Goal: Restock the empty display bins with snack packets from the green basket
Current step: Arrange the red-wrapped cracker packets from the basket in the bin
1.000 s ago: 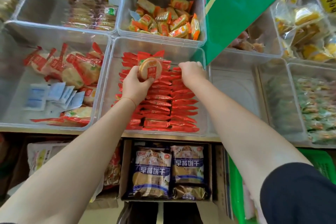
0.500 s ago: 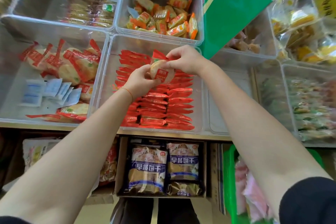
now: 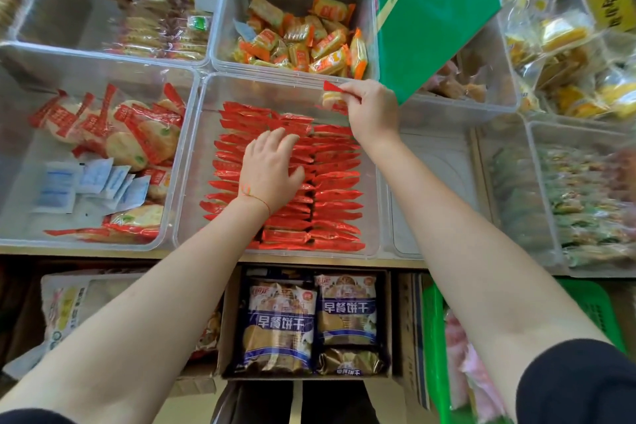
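My right hand point(image 3: 370, 112) pinches a round red-wrapped snack packet point(image 3: 331, 97) above the far right corner of the clear middle bin point(image 3: 192, 162). That bin holds neat rows of red packets point(image 3: 330, 189). My left hand point(image 3: 270, 170) lies flat on those rows with its fingers spread and holds nothing. The green basket point(image 3: 434, 337) stands low at the right, partly behind my right arm, with pinkish packets inside. A clear bin point(image 3: 444, 162) just right of the middle one looks bare inside.
A left bin point(image 3: 20, 162) holds red rice-cracker packets and small white sachets. Behind is a bin of orange packets point(image 3: 303, 41). A green carton point(image 3: 433, 7) leans over the back right bins. Bagged biscuits point(image 3: 309, 320) sit in a box below the shelf edge.
The packet passed from my left hand to my right, which carried it up toward the bin's far right corner. My left hand dropped flat onto the rows.
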Motion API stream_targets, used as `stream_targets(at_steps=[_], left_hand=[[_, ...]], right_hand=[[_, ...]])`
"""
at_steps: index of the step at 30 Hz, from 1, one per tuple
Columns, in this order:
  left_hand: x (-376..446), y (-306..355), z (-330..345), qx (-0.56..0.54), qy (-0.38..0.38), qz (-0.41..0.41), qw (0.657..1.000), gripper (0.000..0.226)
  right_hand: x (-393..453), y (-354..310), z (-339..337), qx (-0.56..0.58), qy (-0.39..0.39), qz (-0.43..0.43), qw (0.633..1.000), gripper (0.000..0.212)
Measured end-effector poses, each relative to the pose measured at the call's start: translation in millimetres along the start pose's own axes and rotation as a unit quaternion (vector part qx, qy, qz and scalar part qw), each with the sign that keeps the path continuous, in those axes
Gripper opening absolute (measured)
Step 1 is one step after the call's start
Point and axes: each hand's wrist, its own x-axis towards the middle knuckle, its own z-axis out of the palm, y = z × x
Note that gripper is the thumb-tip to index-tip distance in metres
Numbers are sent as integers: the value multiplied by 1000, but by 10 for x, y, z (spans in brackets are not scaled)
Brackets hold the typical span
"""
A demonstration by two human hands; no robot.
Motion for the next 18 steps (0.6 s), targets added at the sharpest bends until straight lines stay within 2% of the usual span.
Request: stream_targets(at_steps=[2,5,7,9,11,13,15,18], left_hand=[[-40,-15,78,56,-67,4,996,62],[-79,-35,120,73,-76,8,994,63],[-75,-34,120,76,-80,6,994,62],[-70,-32,123,82,-85,1,993,62],[-77,-26,129,88,-87,1,992,61],[-87,-25,131,94,-87,3,992,61],[-90,-26,134,97,-88,2,991,61],[-91,-30,148,100,-89,3,991,61]], right_hand=[[-35,102,152,-41,-14,2,999,26],[-117,202,362,-108,-60,24,992,28],[-195,185,458,-182,-35,9,983,23],[-236,115,490,-266,21,-33,963,17],[-236,52,482,-313,39,-77,946,17],[-222,57,505,-313,2,-97,945,20],[-243,65,571,-297,-63,-86,949,27],[-281,67,636,-267,-112,-61,955,42]])
